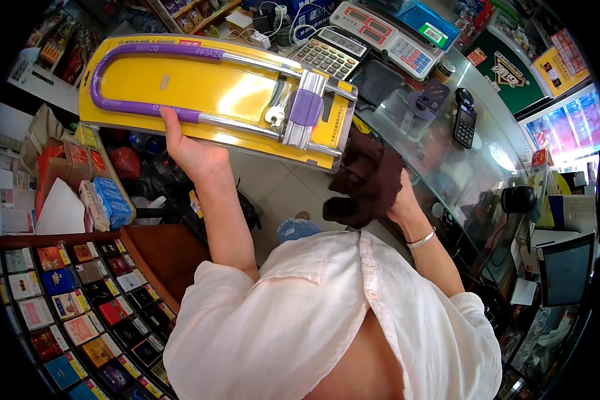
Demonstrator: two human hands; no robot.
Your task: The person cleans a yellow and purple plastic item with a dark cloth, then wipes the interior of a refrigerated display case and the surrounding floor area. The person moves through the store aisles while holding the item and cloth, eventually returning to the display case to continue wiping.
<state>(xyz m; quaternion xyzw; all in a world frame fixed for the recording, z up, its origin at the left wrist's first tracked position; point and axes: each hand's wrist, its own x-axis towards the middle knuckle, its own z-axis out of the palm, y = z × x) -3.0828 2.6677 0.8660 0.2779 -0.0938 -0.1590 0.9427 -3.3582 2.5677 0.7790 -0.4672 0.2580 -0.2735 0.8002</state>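
Observation:
My left hand grips the lower edge of a large yellow blister pack, its thumb over the front. Inside the pack is a purple-coated U-lock with bare metal shackle ends and a purple-and-silver crossbar. Small keys lie beside the crossbar under the clear plastic. My right hand holds a bunched dark maroon cloth just below the pack's right end. The cloth hides most of my right fingers.
A glass counter curves along the right, bearing a calculator, a price scale and a card terminal. A rack of small boxes fills the lower left. Cartons and a blue pack stand at left; a monitor is at far right.

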